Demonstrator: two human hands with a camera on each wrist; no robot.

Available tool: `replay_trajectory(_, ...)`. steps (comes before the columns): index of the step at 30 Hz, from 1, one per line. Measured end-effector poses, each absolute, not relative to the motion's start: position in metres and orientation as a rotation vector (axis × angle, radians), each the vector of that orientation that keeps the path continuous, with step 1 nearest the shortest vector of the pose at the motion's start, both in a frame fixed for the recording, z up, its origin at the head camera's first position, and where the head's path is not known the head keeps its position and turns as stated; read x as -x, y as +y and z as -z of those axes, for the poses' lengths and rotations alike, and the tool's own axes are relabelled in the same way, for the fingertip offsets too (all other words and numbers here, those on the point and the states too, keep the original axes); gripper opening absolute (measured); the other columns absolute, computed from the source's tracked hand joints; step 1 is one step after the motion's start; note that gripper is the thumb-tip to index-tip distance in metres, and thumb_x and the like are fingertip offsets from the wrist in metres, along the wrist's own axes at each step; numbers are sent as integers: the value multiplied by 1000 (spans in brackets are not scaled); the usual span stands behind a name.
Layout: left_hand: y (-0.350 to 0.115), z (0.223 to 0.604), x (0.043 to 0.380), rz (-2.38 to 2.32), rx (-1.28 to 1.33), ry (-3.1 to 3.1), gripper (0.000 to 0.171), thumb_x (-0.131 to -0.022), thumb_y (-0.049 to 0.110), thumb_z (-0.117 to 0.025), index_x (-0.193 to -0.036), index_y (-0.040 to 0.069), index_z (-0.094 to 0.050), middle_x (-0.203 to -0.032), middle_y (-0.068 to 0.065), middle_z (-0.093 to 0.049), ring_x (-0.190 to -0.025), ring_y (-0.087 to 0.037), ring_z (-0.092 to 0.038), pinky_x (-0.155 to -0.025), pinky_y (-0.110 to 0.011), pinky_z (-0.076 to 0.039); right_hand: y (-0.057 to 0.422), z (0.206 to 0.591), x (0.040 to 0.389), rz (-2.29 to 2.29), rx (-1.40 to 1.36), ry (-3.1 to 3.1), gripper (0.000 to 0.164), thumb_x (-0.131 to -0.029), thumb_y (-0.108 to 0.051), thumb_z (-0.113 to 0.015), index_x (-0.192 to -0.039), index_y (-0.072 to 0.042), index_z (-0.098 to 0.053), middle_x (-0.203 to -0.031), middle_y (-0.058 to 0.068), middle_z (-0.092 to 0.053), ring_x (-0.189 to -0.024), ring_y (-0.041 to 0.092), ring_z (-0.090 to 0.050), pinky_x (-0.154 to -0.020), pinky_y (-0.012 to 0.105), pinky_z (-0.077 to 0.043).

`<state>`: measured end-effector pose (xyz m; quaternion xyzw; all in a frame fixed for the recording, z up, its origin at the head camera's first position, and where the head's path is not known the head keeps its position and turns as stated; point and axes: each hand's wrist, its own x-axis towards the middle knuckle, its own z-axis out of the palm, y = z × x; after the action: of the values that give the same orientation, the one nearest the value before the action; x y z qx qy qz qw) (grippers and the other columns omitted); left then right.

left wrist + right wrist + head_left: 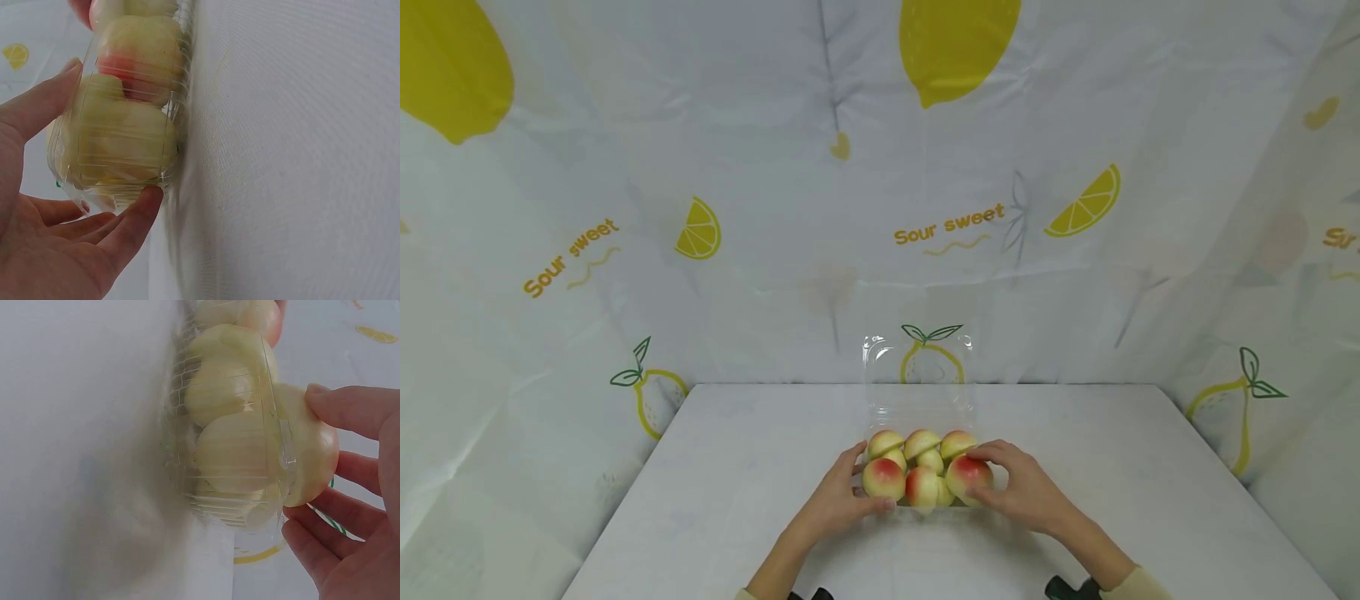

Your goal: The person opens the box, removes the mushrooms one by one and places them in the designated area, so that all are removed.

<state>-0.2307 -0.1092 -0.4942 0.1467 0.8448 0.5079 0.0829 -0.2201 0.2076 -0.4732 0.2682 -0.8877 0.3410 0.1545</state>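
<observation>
A clear plastic fruit box (955, 506) sits on the table with its see-through lid (919, 408) raised at the back. Several yellow peaches with red blushes (884, 480) fill it, some lying on top of others. My left hand (838, 498) grips the box's left end, thumb at the front edge and fingers along the end wall. At the front right corner my right hand (1021, 492) holds a peach (969, 477) between thumb and fingers. In the right wrist view that peach (312, 447) rises above the box rim, against other peaches. Its underside is partly hidden.
A white-covered table (760, 433) bears the box. Behind it hangs a white curtain (775, 317) printed with lemons and lettering, also along both sides. Dark objects (1071, 588) show at the bottom edge near both forearms.
</observation>
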Motion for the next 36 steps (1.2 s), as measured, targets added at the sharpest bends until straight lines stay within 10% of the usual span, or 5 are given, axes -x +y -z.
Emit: replay_trajectory(36, -110, 498, 233, -1475, -420, 2563, 104, -78, 41, -88, -157, 2, -31, -153, -21, -41, -127, -36, -56, -96, -47, -54, 242, 434, 221, -1145, -755, -2414, 38, -80, -10, -88, -115, -7, -72, -111, -1, -69, -100, 9, -65, -86, 19, -56)
